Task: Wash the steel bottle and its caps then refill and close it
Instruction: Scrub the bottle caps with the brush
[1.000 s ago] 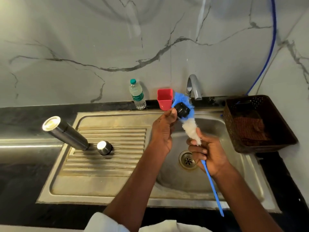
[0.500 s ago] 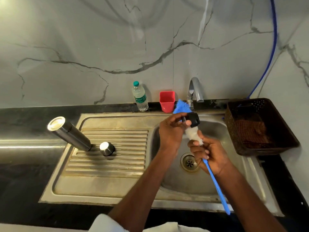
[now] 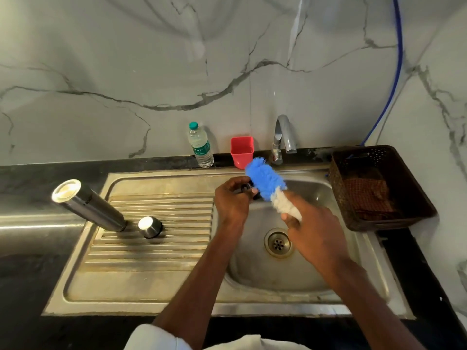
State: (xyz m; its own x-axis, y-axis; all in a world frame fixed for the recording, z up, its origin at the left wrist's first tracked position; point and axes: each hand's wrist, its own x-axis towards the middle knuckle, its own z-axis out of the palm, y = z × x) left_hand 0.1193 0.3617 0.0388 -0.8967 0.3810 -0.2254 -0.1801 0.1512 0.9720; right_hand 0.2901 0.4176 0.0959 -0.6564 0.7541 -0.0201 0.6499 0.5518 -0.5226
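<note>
The steel bottle [image 3: 88, 205] stands upside down on the ribbed drainboard [image 3: 156, 251], with a steel cap [image 3: 150, 226] beside its mouth. Over the sink basin [image 3: 273, 271], my left hand [image 3: 233, 200] grips a small black inner cap [image 3: 249, 189], mostly hidden by my fingers. My right hand [image 3: 310, 231] holds a bottle brush with blue and white bristles [image 3: 267, 183]. The blue bristles press against the black cap. The brush handle is hidden under my right hand.
A chrome tap [image 3: 284, 137] stands behind the basin. A red cup [image 3: 241, 151] and a plastic water bottle [image 3: 201, 145] stand by the marble wall. A dark basket [image 3: 379, 188] with brown cloth sits at the right. The drain [image 3: 278, 243] lies below my hands.
My left hand turned the black cap down and in, so it is now mostly hidden. The brush swung over it, and my right hand rotated palm down, hiding the blue handle.
</note>
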